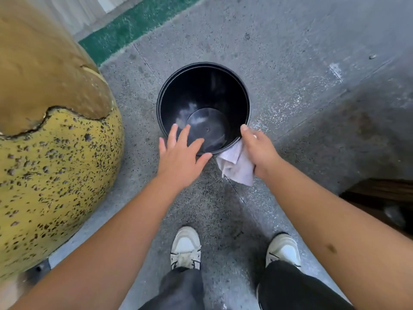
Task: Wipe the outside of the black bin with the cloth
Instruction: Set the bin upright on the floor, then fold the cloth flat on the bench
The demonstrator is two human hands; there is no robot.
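A round black bin (pixel 201 86) stands upright on the grey floor, seen from above, its inside bare. My left hand (pixel 181 155) hovers over the bin's near rim with fingers spread and straight, holding nothing. My right hand (pixel 259 151) grips a pale pink cloth (pixel 237 166) against the bin's near right side, just below the rim. The cloth hangs down beneath the hand. The bin's outer wall is mostly hidden from this angle.
A large yellow speckled rounded object (pixel 55 164) bulges close on the left of the bin. A green strip (pixel 125 30) runs along the floor at the back. My two white shoes (pixel 185 247) stand behind the bin. A dark object (pixel 384 202) sits at the right edge.
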